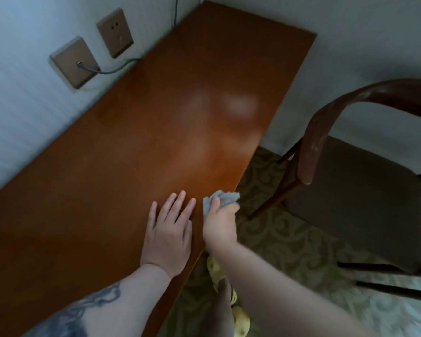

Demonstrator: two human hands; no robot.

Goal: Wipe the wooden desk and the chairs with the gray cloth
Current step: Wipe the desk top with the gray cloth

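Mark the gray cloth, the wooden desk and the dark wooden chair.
Crumpled gray cloth [225, 198]: head view, bunched part above the fingers.
Reddish-brown wooden desk [180, 117]: head view, bare top.
Dark wooden chair [312, 137]: head view, curved backrest.

Room corner seen from above. Pale striped wall [22, 105] fills the upper left, carrying two brown socket plates [74, 62] [114, 32]; a thin cable [114, 69] leaves the lower plate. A plain pale wall [350, 57] occupies the upper right. Patterned carpet [289, 239] covers the lower right floor.

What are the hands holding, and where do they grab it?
The right hand holds the gray cloth bunched at its lower part. The left hand lies flat, holding nothing.
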